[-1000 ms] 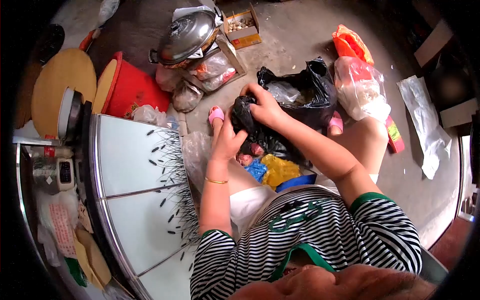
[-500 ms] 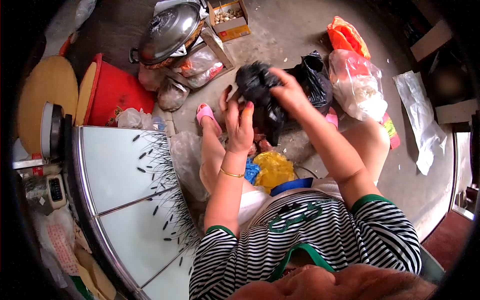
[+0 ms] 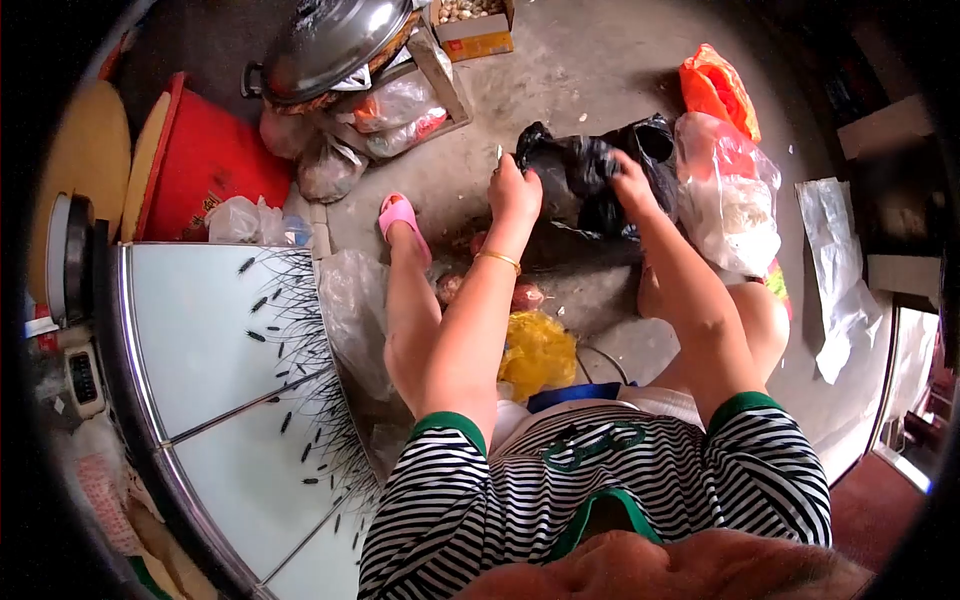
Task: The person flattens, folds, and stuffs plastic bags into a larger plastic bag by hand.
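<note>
A black plastic bag [image 3: 572,165] is spread out between my two hands above the floor. My left hand [image 3: 515,192] is closed on its near left edge. On its right side my right hand [image 3: 632,188] is closed on the plastic, slightly blurred. More black plastic [image 3: 652,138] lies beyond my right hand; I cannot tell whether it is the same bag. Below my arms, a yellow plastic bag [image 3: 540,352] lies on the floor by my legs. Small reddish wrapped bundles [image 3: 525,295] are partly hidden behind my left forearm.
A lidded pot [image 3: 340,50] tops a crate holding filled bags [image 3: 400,110]. Behind is a box of garlic-like bulbs [image 3: 475,30]. On the right are an orange bag [image 3: 718,90] and a clear bag [image 3: 725,190]. A tiled counter [image 3: 200,350] borders my left.
The bunched black bag has been opened out between my hands. Both hands have moved right, and my left hand has gone from spread fingers to a closed grip.
</note>
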A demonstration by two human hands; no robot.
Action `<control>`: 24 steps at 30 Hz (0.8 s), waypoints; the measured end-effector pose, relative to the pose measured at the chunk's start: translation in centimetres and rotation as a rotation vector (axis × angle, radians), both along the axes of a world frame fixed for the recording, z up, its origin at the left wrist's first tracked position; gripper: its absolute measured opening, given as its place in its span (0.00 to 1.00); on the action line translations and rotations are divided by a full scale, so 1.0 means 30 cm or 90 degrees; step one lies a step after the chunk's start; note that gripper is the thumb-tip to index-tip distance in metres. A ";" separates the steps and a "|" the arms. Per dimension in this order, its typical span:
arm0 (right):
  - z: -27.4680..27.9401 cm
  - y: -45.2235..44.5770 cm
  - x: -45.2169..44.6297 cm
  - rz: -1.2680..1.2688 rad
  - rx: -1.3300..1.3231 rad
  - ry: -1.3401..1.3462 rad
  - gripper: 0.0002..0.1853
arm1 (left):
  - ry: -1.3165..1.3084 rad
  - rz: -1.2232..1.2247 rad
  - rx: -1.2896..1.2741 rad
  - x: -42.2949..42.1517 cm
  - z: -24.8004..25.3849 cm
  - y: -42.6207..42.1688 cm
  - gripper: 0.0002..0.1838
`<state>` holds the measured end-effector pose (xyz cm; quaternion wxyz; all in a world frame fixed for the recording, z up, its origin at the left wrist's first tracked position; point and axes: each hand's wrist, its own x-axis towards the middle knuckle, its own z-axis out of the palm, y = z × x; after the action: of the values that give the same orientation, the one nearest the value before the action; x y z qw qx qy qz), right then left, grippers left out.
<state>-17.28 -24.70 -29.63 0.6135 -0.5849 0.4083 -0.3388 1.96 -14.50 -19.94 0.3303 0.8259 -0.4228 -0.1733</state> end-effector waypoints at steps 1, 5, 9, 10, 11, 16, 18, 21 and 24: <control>-0.114 -0.003 -0.041 0.070 -0.046 0.056 0.24 | 0.036 0.020 0.000 0.013 -0.027 -0.004 0.17; -0.237 0.096 -0.043 0.308 -0.076 0.360 0.26 | 0.220 -0.058 -0.116 0.021 -0.041 0.064 0.14; -0.207 0.219 0.147 0.529 -0.231 0.888 0.25 | 0.277 -0.160 -0.119 -0.059 0.003 0.188 0.10; -0.195 0.233 0.179 0.581 -0.333 0.960 0.22 | 0.282 -0.162 -0.140 -0.069 0.032 0.216 0.09; -0.178 0.250 0.193 0.613 -0.389 0.973 0.21 | 0.268 -0.164 -0.128 -0.068 0.070 0.244 0.08; -0.504 0.308 0.069 0.658 -0.689 0.721 0.20 | 0.269 -0.119 -0.197 -0.082 0.058 0.313 0.07; -0.522 0.295 0.037 0.678 -0.549 0.705 0.20 | 0.270 -0.160 -0.195 -0.060 0.069 0.325 0.06; -0.480 0.270 0.045 0.696 -0.331 0.693 0.20 | 0.245 -0.140 -0.223 -0.039 0.020 0.330 0.06; -0.060 0.304 0.177 0.878 -0.448 0.808 0.23 | 0.251 -0.144 -0.168 -0.019 0.045 0.344 0.08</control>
<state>-11.98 -15.57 -31.43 0.1365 -0.9147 0.1081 0.3647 1.38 -4.20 -18.60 0.4894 0.6739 -0.4587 -0.3098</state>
